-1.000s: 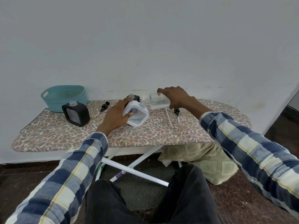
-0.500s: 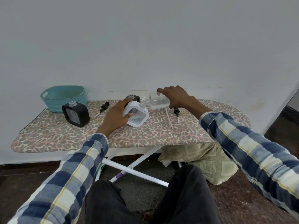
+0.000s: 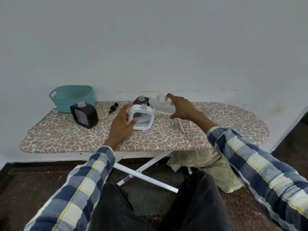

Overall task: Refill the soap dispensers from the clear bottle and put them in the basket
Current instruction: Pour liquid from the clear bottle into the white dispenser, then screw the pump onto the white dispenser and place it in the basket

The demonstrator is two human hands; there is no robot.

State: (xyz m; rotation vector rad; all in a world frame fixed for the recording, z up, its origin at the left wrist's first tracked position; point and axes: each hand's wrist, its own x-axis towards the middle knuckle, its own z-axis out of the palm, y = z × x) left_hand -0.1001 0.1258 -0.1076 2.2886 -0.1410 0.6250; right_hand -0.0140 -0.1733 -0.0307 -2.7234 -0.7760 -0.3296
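Observation:
My left hand (image 3: 122, 123) grips the left side of a white square soap dispenser (image 3: 142, 118) that stands on the ironing board with its neck uncapped. My right hand (image 3: 182, 108) holds the clear bottle (image 3: 162, 105) tilted to the left, its mouth close to the white dispenser's neck. A black dispenser (image 3: 141, 100) stands right behind the white one, mostly hidden. Another black dispenser (image 3: 84, 117) without a pump stands to the left. The teal basket (image 3: 71, 97) sits at the board's far left end.
The leopard-print ironing board (image 3: 150, 139) stands against a white wall. A black pump head (image 3: 113, 108) lies between the basket and my left hand. Two white pump tubes (image 3: 181, 125) lie under my right wrist. A folded cloth (image 3: 208, 165) lies on the floor beneath.
The clear bottle has tipped slightly back and its mouth has shifted a little away from the white dispenser's neck. The white dispenser now sits more upright in my left hand.

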